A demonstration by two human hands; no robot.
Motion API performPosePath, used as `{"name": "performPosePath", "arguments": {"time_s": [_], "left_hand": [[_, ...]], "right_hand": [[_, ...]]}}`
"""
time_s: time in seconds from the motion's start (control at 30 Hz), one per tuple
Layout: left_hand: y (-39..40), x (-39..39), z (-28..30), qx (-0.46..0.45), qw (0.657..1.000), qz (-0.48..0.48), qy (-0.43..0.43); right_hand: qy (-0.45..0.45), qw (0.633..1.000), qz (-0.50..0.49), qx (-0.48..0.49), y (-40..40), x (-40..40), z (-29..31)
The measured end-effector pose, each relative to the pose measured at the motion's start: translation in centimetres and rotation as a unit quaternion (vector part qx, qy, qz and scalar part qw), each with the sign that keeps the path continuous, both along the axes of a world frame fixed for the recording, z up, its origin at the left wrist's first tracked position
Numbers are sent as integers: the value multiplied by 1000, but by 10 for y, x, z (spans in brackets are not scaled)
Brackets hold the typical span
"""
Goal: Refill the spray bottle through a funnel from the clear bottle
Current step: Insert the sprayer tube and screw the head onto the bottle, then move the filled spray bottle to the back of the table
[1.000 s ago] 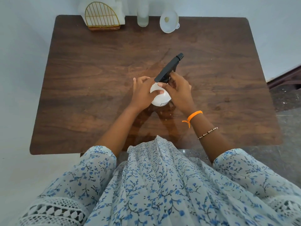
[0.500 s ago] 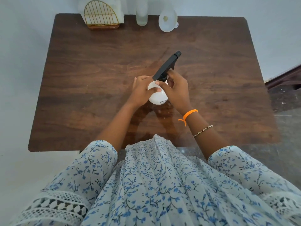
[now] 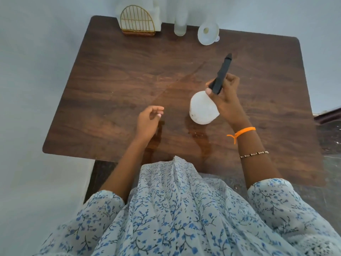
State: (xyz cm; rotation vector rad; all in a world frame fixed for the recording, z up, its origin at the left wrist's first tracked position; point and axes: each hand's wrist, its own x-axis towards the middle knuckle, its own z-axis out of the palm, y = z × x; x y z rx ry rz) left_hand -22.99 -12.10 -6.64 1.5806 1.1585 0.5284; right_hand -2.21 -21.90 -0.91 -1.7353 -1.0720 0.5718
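A white spray bottle (image 3: pixel 203 109) stands on the dark wooden table (image 3: pixel 114 85), right of centre. Its black spray head (image 3: pixel 222 74) points away toward the far right. My right hand (image 3: pixel 226 100) grips the black spray head, thumb near the bottle's shoulder. My left hand (image 3: pixel 149 121) hovers apart from the bottle on its left, fingers loosely curled and holding nothing. The clear bottle (image 3: pixel 180 24) stands at the table's far edge. A white funnel (image 3: pixel 208 34) lies just to its right, mouth facing me.
A gold wire rack with white contents (image 3: pixel 137 22) stands at the far left corner of the table. A pale wall runs behind the table. Wet streaks mark the wood in front of the spray bottle. My floral sleeves fill the bottom of the view.
My left hand has let go of the white bottle and moved left. My right hand keeps its hold on the spray head, which now points more steeply away. The view has shifted.
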Motion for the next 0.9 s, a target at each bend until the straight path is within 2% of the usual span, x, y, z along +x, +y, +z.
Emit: {"name": "performPosePath", "arguments": {"time_s": [0.27, 0.43, 0.57, 0.7, 0.8, 0.9], "left_hand": [[-19, 3, 17, -23, 999, 6, -37], [-22, 6, 25, -31, 998, 15, -58], [-7, 5, 32, -44, 996, 31, -75], [18, -2, 38, -45, 996, 58, -56], [41, -11, 34, -63, 993, 99, -29], [64, -21, 30, -86, 988, 130, -1]], "right_hand": [[23, 1000, 18, -7, 6, 4, 8], [206, 978, 19, 35, 21, -16, 3], [266, 963, -18, 22, 41, -36, 0], [314, 947, -5, -64, 75, -54, 1], [367, 921, -5, -134, 112, -65, -2], [381, 900, 41, -208, 154, -76, -7]]}}
